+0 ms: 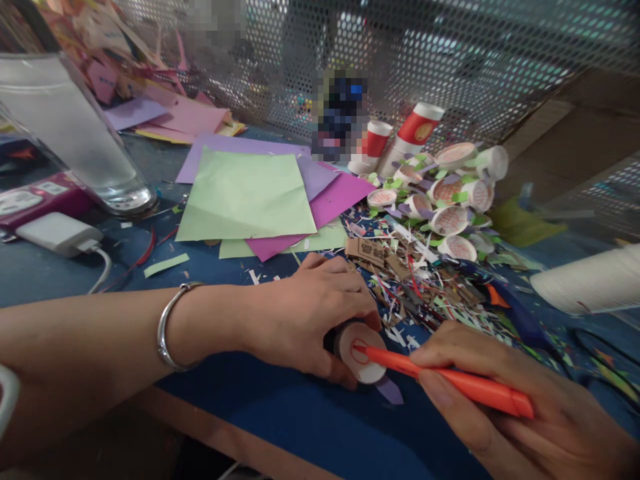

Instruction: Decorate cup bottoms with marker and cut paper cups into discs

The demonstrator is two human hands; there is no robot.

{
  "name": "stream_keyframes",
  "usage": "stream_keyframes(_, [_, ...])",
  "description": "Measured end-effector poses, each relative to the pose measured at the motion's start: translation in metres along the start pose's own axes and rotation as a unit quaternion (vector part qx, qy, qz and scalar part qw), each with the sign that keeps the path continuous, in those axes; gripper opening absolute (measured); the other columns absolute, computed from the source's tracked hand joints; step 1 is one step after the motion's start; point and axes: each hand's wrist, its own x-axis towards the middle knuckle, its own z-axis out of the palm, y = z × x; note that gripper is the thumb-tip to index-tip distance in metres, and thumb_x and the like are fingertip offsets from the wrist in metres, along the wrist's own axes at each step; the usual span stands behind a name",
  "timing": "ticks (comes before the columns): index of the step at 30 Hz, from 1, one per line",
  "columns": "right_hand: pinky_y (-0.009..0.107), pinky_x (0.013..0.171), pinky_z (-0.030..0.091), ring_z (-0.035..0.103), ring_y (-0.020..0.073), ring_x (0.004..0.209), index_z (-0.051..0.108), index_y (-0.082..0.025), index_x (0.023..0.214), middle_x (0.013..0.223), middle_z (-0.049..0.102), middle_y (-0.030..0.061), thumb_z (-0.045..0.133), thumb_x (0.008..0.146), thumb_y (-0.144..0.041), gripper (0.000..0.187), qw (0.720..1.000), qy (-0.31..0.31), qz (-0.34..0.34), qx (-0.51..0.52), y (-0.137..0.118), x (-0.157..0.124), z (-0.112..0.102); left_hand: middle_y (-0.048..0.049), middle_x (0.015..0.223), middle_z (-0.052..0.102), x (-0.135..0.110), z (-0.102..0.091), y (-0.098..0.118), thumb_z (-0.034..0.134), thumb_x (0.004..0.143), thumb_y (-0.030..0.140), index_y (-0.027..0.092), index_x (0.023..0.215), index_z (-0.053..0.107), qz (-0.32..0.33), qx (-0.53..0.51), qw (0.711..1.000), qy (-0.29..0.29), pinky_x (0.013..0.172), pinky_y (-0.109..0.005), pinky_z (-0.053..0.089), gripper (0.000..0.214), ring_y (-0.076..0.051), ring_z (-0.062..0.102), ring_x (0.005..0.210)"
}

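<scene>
A small white paper cup (369, 371) lies on its side on the blue table, its round base turned toward me. A red curved line is drawn on that base. My left hand (313, 310) is closed around the cup, and a silver bangle (163, 333) circles that wrist. A purple paper piece (390, 391) sticks out below the cup. Pinched in my right hand (545, 393) is an orange-red marker (483, 389), its tip touching the base beside the red line. My left fingers hide most of the cup's side.
Behind my hands lie coloured paper sheets (245, 193) and a heap of paper scraps (425, 287). Several cups with red-marked bases (450, 220) are piled at the right, near stacked cups (420, 127). A tall glass of water (85, 127) and a white charger (57, 233) stand left.
</scene>
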Motion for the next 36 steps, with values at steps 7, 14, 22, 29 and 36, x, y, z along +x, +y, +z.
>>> stream_keyframes(7, [0.014,0.068,0.053,0.066,0.0069,0.064,0.062,-0.027,0.098,0.078,0.07,-0.0058,0.059,0.09,-0.015,0.014,1.0,-0.004,0.016,0.017,0.005,-0.01,0.006,-0.007,0.117,0.067,0.0,0.0,0.0,0.086,0.071,0.043,0.019,0.113,0.067,0.003,0.005,1.0,0.004,0.097,-0.043,0.035,0.052,-0.029,0.055,0.112])
stream_keyframes(14, [0.016,0.06,0.051,0.064,0.0075,0.061,0.059,-0.025,0.092,0.072,0.067,-0.005,0.055,0.089,-0.013,0.013,1.0,-0.027,-0.011,-0.003,0.001,-0.005,-0.001,-0.0072,0.117,0.066,0.0,0.001,0.0,0.085,0.072,0.044,0.019,0.114,0.066,0.006,0.008,1.0,0.004,0.098,-0.043,0.034,0.052,-0.029,0.055,0.113])
stream_keyframes(22, [0.021,0.058,0.051,0.062,0.0102,0.061,0.059,-0.026,0.094,0.072,0.065,-0.0038,0.055,0.088,-0.012,0.016,1.0,-0.009,-0.005,0.008,-0.001,-0.01,-0.004,-0.0062,0.12,0.066,-0.001,0.0,0.0,0.085,0.072,0.044,0.022,0.116,0.066,0.006,0.001,1.0,0.006,0.102,-0.043,0.033,0.053,-0.028,0.055,0.115])
stream_keyframes(29, [0.025,0.064,0.05,0.061,0.0112,0.061,0.064,-0.028,0.088,0.077,0.066,-0.0032,0.055,0.09,-0.016,0.014,0.992,0.084,0.086,0.042,-0.006,-0.017,0.007,-0.0065,0.119,0.067,-0.002,-0.002,0.004,0.083,0.073,0.045,0.022,0.115,0.064,0.007,0.01,1.0,0.0,0.101,-0.044,0.031,0.051,-0.028,0.055,0.115])
stream_keyframes(36, [0.024,0.06,0.051,0.067,0.0125,0.065,0.066,-0.03,0.086,0.079,0.07,-0.0048,0.061,0.088,-0.017,0.014,0.99,0.114,0.086,0.009,-0.003,-0.013,0.005,-0.0058,0.117,0.067,-0.002,-0.002,0.007,0.085,0.071,0.039,0.022,0.117,0.066,0.008,0.006,1.0,-0.007,0.101,-0.041,0.034,0.053,-0.027,0.055,0.115])
